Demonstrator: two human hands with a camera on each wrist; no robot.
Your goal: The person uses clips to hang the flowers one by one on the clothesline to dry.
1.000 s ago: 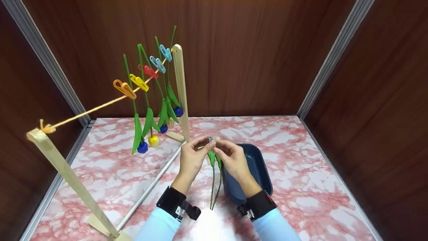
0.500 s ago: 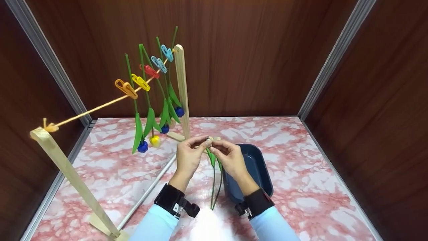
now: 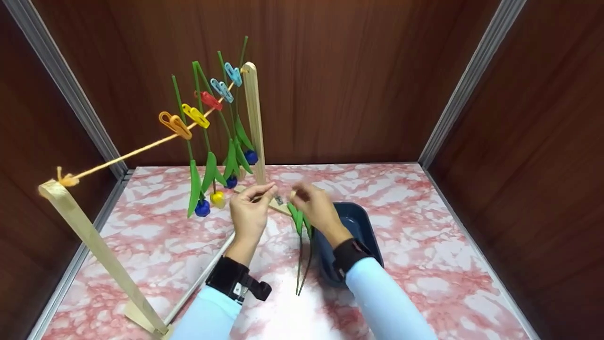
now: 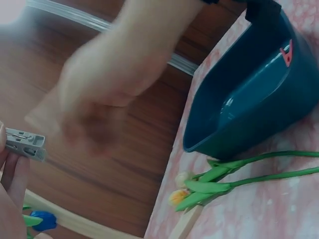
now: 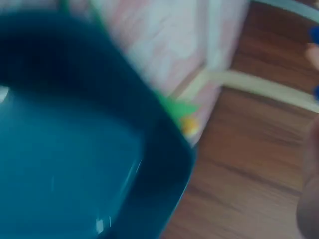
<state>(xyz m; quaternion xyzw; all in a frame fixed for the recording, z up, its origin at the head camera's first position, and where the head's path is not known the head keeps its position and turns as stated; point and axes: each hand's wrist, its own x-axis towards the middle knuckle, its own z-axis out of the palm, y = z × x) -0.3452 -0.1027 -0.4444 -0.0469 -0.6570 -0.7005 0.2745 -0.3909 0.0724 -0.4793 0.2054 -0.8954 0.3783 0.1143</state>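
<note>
My left hand [image 3: 249,212] pinches a grey clothespin [image 4: 27,143] at its fingertips, the end with the spring showing in the left wrist view. A short way to the right, my right hand [image 3: 317,208] is blurred, fingers loosely bent, with nothing seen between them. It hovers over the blossom ends of two artificial tulips [image 3: 299,226] lying on the table. In the left wrist view, one has a yellow blossom [image 4: 178,197] and the other a whitish blossom [image 4: 183,179]. Their green stems point toward me, beside the dark blue basin [image 3: 377,250].
At left, a string [image 3: 141,151] runs between wooden posts [image 3: 104,250]. Orange [image 3: 175,125], yellow, red and light blue clothespins hold upside-down tulips on it. A pink clothespin [image 4: 287,54] shows in the basin. A pale rod [image 3: 198,278] joins the posts' feet; wood-grain walls surround the table.
Both hands were together at the clothespin. My left hand has moved left with it, while my right hand has let go and drawn apart, close over the lying tulips.
</note>
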